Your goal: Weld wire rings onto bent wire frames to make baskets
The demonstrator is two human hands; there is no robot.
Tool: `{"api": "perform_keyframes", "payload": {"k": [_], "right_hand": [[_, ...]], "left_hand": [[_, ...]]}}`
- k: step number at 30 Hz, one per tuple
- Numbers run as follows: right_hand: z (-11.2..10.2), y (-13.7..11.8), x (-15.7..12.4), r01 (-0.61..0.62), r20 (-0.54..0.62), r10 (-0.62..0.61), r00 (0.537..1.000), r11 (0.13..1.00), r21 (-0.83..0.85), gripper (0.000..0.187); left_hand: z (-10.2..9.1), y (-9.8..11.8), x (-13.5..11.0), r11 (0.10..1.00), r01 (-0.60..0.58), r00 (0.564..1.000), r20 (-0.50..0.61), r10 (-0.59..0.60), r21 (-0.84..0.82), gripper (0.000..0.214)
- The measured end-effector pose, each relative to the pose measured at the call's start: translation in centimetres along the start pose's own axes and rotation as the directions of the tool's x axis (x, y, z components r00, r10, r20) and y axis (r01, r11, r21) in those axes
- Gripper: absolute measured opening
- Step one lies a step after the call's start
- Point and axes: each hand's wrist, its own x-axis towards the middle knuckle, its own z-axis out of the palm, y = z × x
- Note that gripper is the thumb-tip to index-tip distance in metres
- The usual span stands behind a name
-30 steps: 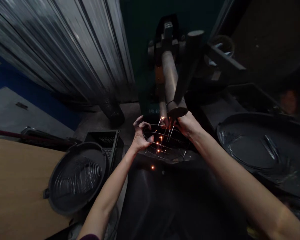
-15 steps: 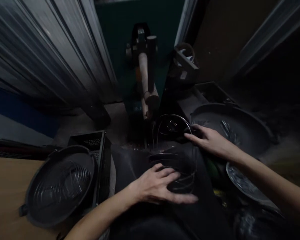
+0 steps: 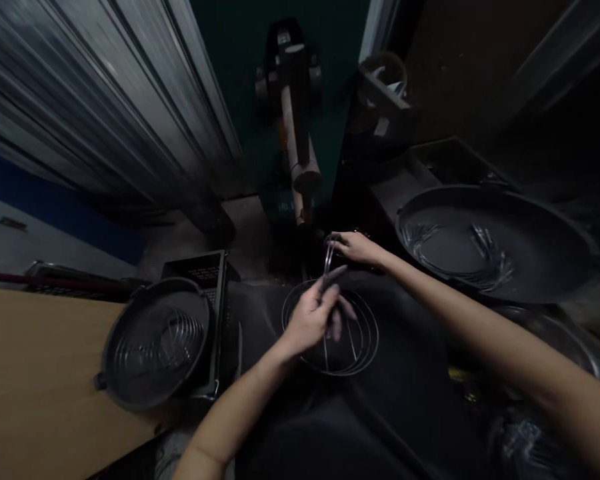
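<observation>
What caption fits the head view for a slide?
Left hand pinches thin wires above a round wire rack; right hand sits close beside them.

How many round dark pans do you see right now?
2 for sure: the left pan beside the crate, the large right pan. Another may lie dim below it.

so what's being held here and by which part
The left hand pinches thin straight metal wires near their lower end in its fingers, over the round wire grille. The right hand touches their top end; its grip cannot be told.
</observation>
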Motion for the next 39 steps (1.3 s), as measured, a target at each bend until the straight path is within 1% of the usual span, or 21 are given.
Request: {"api": "perform_keyframes", "payload": {"k": [2,4,7,9,11,13,15,17,19,21,22,24,26,28,31,32,33,34,36,37,39], "right_hand": [[1.3,-0.2,1.8,-0.013,0.035,0.012,0.999,1.0,0.027,0.017],[2.0,-0.3,2.7,0.011,0.003,-0.011,1.0,1.0,0.027,0.021],[2.3,0.2,3.0,-0.01,-0.056,0.01,0.998,1.0,0.001,0.023],[2.4,0.8,3.2,-0.041,-0.076,0.042,0.996,0.999,0.011,0.023],[2.3,1.2,3.4,-0.045,-0.073,0.048,0.996,0.998,0.031,0.024],[1.8,1.3,3.1,-0.062,-0.066,0.063,0.996,0.998,0.022,0.025],[1.1,1.1,1.5,-0.098,-0.087,0.098,0.991,0.995,0.0,0.031],[0.5,0.6,-1.3,-0.104,-0.069,0.106,0.992,0.994,0.038,0.037],[0.4,-0.3,-4.8,-0.085,0.084,0.071,0.994,0.979,0.183,0.038],[1.2,-1.3,-7.8,-0.141,0.26,0.04,0.965,0.914,0.381,0.039],[1.9,-1.8,-8.9,-0.194,0.304,0.053,0.951,0.869,0.456,0.039],[3.4,-2.4,-10.2,-0.28,0.305,0.13,0.943,0.805,0.522,0.039],[4.3,-2.7,-10.5,-0.313,0.266,0.197,0.944,0.79,0.527,0.04],[4.1,-2.7,-10.4,-0.312,0.231,0.218,0.948,0.779,0.545,0.039],[2.9,-2.8,-10.3,-0.306,0.186,0.244,0.952,0.719,0.624,0.039],[2.6,-2.9,-10.3,-0.305,0.178,0.25,0.952,0.702,0.643,0.039],[2.4,-3.1,-10.4,-0.303,0.172,0.253,0.952,0.693,0.654,0.04],[2.4,-3.3,-10.4,-0.301,0.164,0.259,0.952,0.688,0.66,0.041],[2.9,-3.6,-10.3,-0.302,0.14,0.283,0.949,0.682,0.666,0.043],[3.2,-3.7,-10.1,-0.305,0.129,0.3,0.945,0.676,0.671,0.043],[4.0,-3.7,-9.4,-0.317,0.124,0.328,0.937,0.64,0.7,0.044]], "left_hand": [[1.4,-0.7,1.2,0.998,0.033,0.999,0.037,-0.031,-0.051,0.063],[1.5,-1.3,2.4,0.996,0.054,0.997,0.054,-0.05,-0.078,0.066],[0.1,-2.1,3.3,0.991,0.061,0.998,0.003,-0.061,-0.115,0.069],[-0.9,-2.3,3.4,0.993,0.051,0.998,-0.041,-0.055,-0.107,0.064],[-1.5,-2.2,3.5,0.999,0.032,0.999,0.007,-0.032,-0.018,0.054],[-1.9,-1.8,3.8,0.993,-0.002,0.992,0.124,-0.013,0.115,0.045],[-2.4,-1.3,4.7,0.973,-0.053,0.982,0.188,0.01,0.224,0.039],[-3.0,-0.9,6.0,0.946,-0.095,0.984,0.175,0.042,0.311,0.036],[-3.5,-0.8,7.7,0.916,-0.122,0.987,0.141,0.073,0.382,0.033],[-3.6,-0.8,9.2,0.902,-0.133,0.984,0.162,0.071,0.411,0.032],[-3.5,-0.7,9.6,0.901,-0.138,0.981,0.183,0.066,0.412,0.033],[-3.3,-0.7,9.2,0.879,-0.153,0.979,0.19,0.073,0.451,0.035],[-3.2,-1.0,6.7,0.798,-0.152,0.988,0.118,0.102,0.583,0.037],[-3.3,-2.3,2.4,0.629,-0.137,0.989,0.07,0.131,0.765,0.041],[-4.2,-6.9,-3.9,0.285,-0.263,0.963,0.267,0.025,0.922,0.064],[-4.6,-8.9,-5.2,0.165,-0.283,0.958,0.287,0.002,0.945,0.067],[-4.9,-10.7,-5.8,0.075,-0.294,0.956,0.294,0.017,0.953,0.064],[-5.3,-12.4,-5.8,0.02,-0.273,0.96,0.271,0.065,0.962,0.06],[-5.9,-14.2,-4.6,-0.022,-0.243,0.958,0.244,0.149,0.97,0.052],[-6.3,-14.3,-3.6,-0.024,-0.235,0.956,0.236,0.173,0.972,0.051],[-7.0,-13.0,-1.6,-0.016,-0.241,0.956,0.24,0.167,0.97,0.059]]}}
